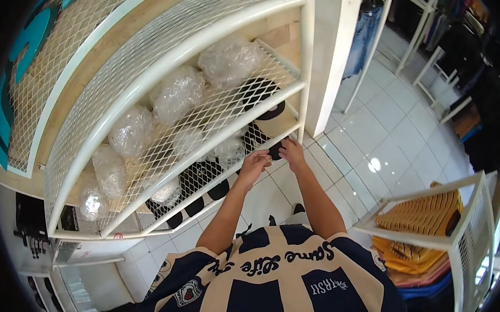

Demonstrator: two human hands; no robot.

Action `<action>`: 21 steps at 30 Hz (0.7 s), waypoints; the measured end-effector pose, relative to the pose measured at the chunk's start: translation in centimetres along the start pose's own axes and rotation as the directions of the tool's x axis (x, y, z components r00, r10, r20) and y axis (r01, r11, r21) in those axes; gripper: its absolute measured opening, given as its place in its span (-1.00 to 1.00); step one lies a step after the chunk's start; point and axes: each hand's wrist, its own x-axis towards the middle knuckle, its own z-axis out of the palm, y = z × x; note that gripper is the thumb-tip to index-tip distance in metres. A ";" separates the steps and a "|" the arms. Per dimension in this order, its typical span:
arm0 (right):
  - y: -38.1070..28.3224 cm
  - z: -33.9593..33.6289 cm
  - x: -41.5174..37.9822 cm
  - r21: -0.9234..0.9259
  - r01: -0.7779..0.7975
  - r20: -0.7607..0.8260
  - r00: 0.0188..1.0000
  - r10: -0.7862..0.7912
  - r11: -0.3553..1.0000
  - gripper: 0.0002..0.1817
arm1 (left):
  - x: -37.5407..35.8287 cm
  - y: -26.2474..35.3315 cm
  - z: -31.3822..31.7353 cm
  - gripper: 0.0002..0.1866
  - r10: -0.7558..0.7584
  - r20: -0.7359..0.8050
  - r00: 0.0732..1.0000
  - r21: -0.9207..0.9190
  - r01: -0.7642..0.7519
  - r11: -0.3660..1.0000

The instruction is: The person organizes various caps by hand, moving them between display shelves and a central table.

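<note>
Both sets of fingertips pinch a small dark item (275, 150), probably a cap, the left hand (253, 166) and right hand (292, 153) closed on it at the front rail of the lower shelf (204, 147), near its right corner. Judging by that, placing is under way; next it wants sliding onto the mesh beside the other dark caps (262, 96).

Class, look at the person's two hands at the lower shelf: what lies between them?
In the head view, a small black cap lies between the left hand and the right hand; both seem to touch it at the white mesh shelf.
</note>
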 end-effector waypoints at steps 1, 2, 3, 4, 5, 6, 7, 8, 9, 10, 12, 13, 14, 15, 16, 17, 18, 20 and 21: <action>-0.5 0.2 1.3 -0.016 0.033 -0.068 0.997 -0.034 0.999 -0.47 | 0.3 0.2 0.5 -0.67 0.007 -0.017 1.000 -0.014 -0.007 1.000; -0.9 0.6 2.5 -0.035 0.064 -0.134 0.989 -0.068 0.997 -0.46 | 0.4 0.2 0.8 -0.67 0.012 -0.035 0.999 -0.028 -0.013 1.000; -1.1 1.0 3.8 -0.028 0.143 -0.175 0.974 -0.146 0.989 -0.54 | 0.5 0.3 1.0 -0.66 0.008 -0.029 1.000 0.010 -0.008 1.000; -1.2 0.9 4.6 -0.035 0.131 -0.154 0.979 -0.134 0.991 -0.54 | 0.4 0.4 1.1 -0.66 0.005 -0.054 0.999 0.002 -0.005 1.000; -1.5 0.9 5.4 -0.049 0.102 -0.128 0.986 -0.108 0.994 -0.57 | 0.2 0.5 1.4 -0.66 0.016 -0.069 0.998 0.008 -0.015 1.000; -1.8 0.5 6.3 -0.067 0.076 -0.105 0.991 -0.083 0.995 -0.60 | 0.1 0.4 1.7 -0.66 0.028 -0.082 0.996 0.011 -0.027 1.000; -1.9 0.3 6.9 0.011 0.030 -0.053 0.998 -0.029 1.000 -0.69 | -0.1 0.4 1.9 -0.66 0.033 -0.103 0.994 -0.007 -0.033 0.999; -1.9 0.1 7.5 -0.009 0.030 -0.036 0.999 -0.030 1.000 -0.69 | -0.1 0.5 2.0 -0.65 0.026 -0.114 0.993 0.002 -0.026 1.000; -2.3 0.3 6.8 0.028 0.099 -0.009 0.995 -0.099 0.995 -0.72 | -0.1 0.5 2.1 -0.64 0.017 -0.120 0.993 0.014 -0.015 1.000; -2.4 0.4 5.9 0.072 0.161 0.009 0.987 -0.162 0.984 -0.74 | -0.1 0.4 2.3 -0.64 0.015 -0.130 0.991 0.005 -0.015 1.000; -2.5 0.4 4.1 0.049 0.266 0.005 0.964 -0.267 0.963 -0.77 | 0.5 0.5 2.5 -0.55 0.022 -0.143 0.989 0.070 -0.012 0.997; -2.4 0.2 3.0 -0.081 0.445 0.044 0.896 -0.442 0.892 -0.78 | 0.6 0.7 2.9 -0.55 0.017 -0.147 0.989 0.062 -0.008 0.998; -2.0 -0.3 1.5 -0.201 0.599 0.106 0.800 -0.590 0.775 -0.80 | 0.8 0.7 3.4 -0.51 0.053 -0.177 0.983 0.060 -0.043 0.997; -2.7 0.1 -1.0 -0.284 0.649 0.107 0.753 -0.649 0.706 -0.86 | 1.0 1.0 4.0 -0.46 0.093 -0.205 0.974 0.063 -0.082 0.995; -2.1 -0.5 -2.2 -0.289 0.643 0.105 0.757 -0.645 0.709 -0.86 | 1.1 1.4 4.5 -0.46 0.085 -0.203 0.975 0.059 -0.075 0.995; -1.4 -1.3 -3.5 -0.435 0.723 0.203 0.660 -0.723 0.537 -0.85 | 1.0 1.8 5.2 -0.41 0.102 -0.164 0.981 0.005 -0.102 0.995; -1.2 -2.0 -4.6 -0.546 0.771 0.318 0.554 -0.769 0.329 -0.85 | 0.8 2.3 5.7 -0.34 0.126 -0.125 0.984 -0.049 -0.133 0.990; -2.0 -3.0 -6.5 -0.583 0.809 0.482 0.414 -0.772 0.070 -0.83 | 0.6 3.3 6.3 -0.27 0.037 -0.096 0.995 -0.138 -0.050 0.989; -2.4 -3.5 -7.0 -0.563 0.804 0.643 0.281 -0.713 -0.191 -0.81 | 0.5 3.6 6.2 -0.24 -0.041 -0.020 0.999 -0.193 0.036 0.980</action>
